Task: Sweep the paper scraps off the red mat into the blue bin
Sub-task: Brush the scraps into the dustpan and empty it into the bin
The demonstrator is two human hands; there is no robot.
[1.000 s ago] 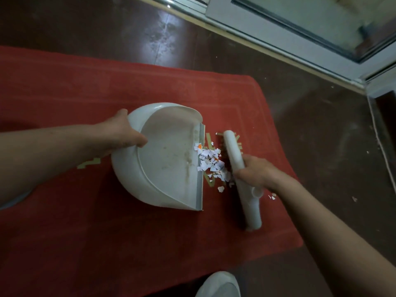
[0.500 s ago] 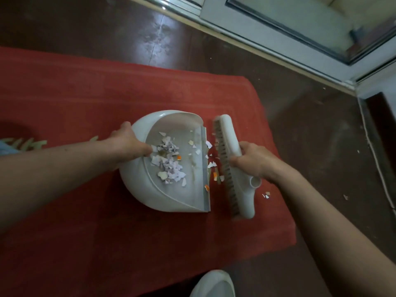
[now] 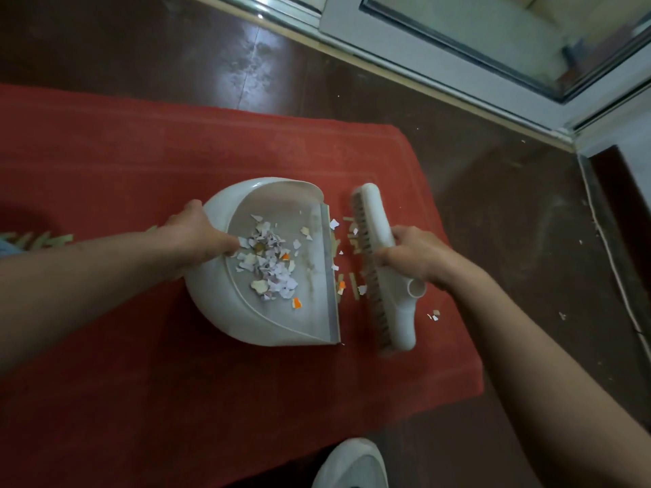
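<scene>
Dark floor (image 3: 510,206) around one red mat (image 3: 141,382); door frame (image 3: 440,61) in the upper right, one white shoe (image 3: 352,466) at the bottom edge. Nothing stands between pan and brush but loose bits.

One white dustpan (image 3: 281,322) sits on the mat at centre, its mouth facing right and its straight lip running top to bottom. One brush (image 3: 373,213) is just right of it, apart from the lip, long axis nearly parallel to the lip, bristles facing left.

Scraps (image 3: 267,265): one pile inside the pan, too many to count. A few lie on the mat between lip and brush, and about three bits (image 3: 435,315) right of the brush.

Left hand (image 3: 200,237): fingers curled over the pan's rear rim, gripping it. Right hand (image 3: 412,258): fingers wrapped round the brush's middle.
</scene>
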